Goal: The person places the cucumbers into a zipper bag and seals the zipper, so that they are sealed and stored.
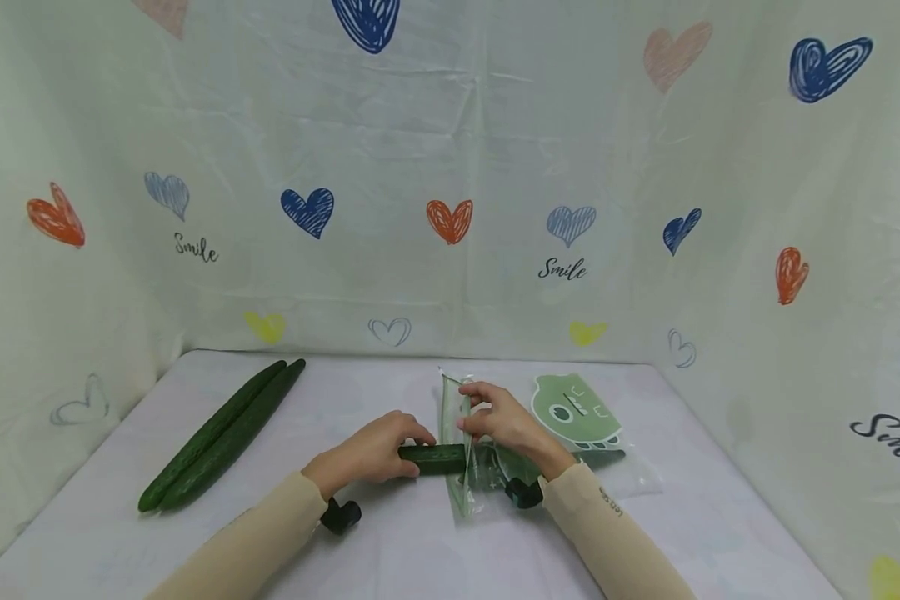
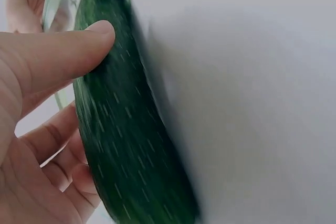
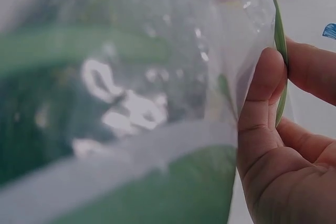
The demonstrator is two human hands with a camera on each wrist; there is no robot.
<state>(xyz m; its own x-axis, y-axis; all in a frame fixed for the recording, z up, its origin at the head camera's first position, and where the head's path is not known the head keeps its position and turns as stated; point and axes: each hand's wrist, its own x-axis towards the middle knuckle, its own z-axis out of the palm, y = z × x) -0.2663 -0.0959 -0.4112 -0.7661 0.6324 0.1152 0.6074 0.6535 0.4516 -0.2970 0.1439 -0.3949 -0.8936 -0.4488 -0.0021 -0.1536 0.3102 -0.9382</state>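
My left hand [image 1: 375, 446] holds a dark green cucumber [image 1: 438, 459], thumb on one side and fingers on the other in the left wrist view. The far end of the cucumber [image 2: 128, 124] lies at the mouth of a clear zip bag [image 1: 456, 492] with green trim. My right hand [image 1: 506, 421] pinches the upper edge of that bag between thumb and finger, as the right wrist view shows up close. Dark green shows through the shiny plastic [image 3: 131, 103] there. A green cartoon face [image 1: 573, 408] is printed on the bag's right part.
Two long cucumbers [image 1: 221, 442] lie side by side on the left of the white table [image 1: 390, 550]. A hanging cloth [image 1: 510, 150] with printed hearts encloses the back and sides. A small black camera [image 1: 341, 517] sits under the left wrist.
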